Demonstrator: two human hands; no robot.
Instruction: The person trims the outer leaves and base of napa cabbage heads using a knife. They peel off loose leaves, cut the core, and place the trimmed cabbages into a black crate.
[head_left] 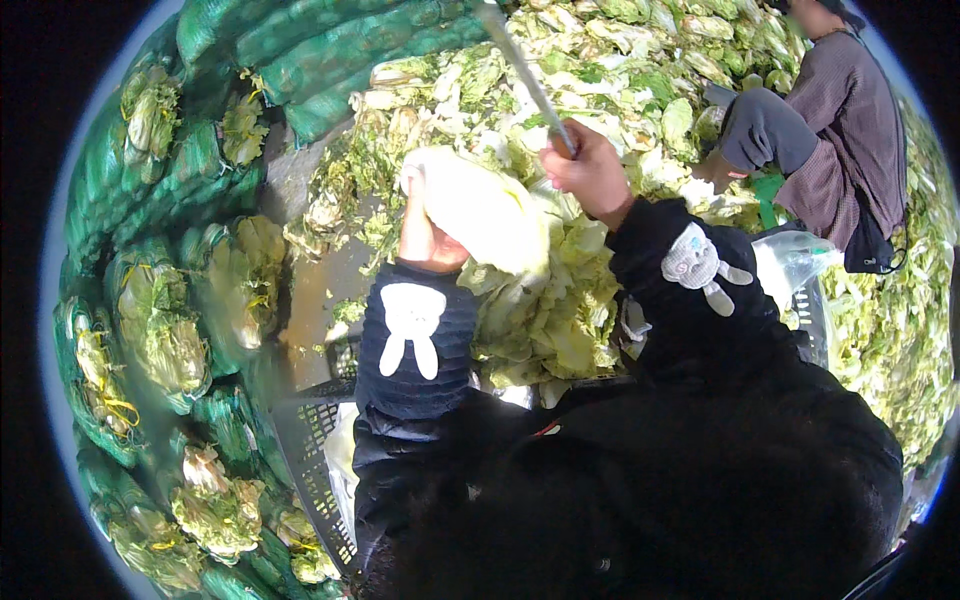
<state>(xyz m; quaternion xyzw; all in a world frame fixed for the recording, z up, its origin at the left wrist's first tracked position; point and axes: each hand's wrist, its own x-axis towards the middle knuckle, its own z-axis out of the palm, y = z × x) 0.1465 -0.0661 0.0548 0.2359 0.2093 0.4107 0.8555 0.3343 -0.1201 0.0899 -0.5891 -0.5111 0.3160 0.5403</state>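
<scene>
A pale napa cabbage (485,210) lies tilted in my left hand (430,230), whose fingers are closed round its white base end. Just to its upper right, my right hand (590,170) grips the wooden handle of a long-bladed knife (525,75), with the blade pointing up and away from me. Loose yellow-green leaves (540,325) are heaped below the cabbage, between my forearms.
Green mesh sacks of cabbages (135,215) are stacked along the left. A large pile of trimmings (650,50) fills the back and right. A seated person (835,150) is at upper right. Perforated dark crates (310,450) stand near my body; a plastic bag (785,270) is on the right.
</scene>
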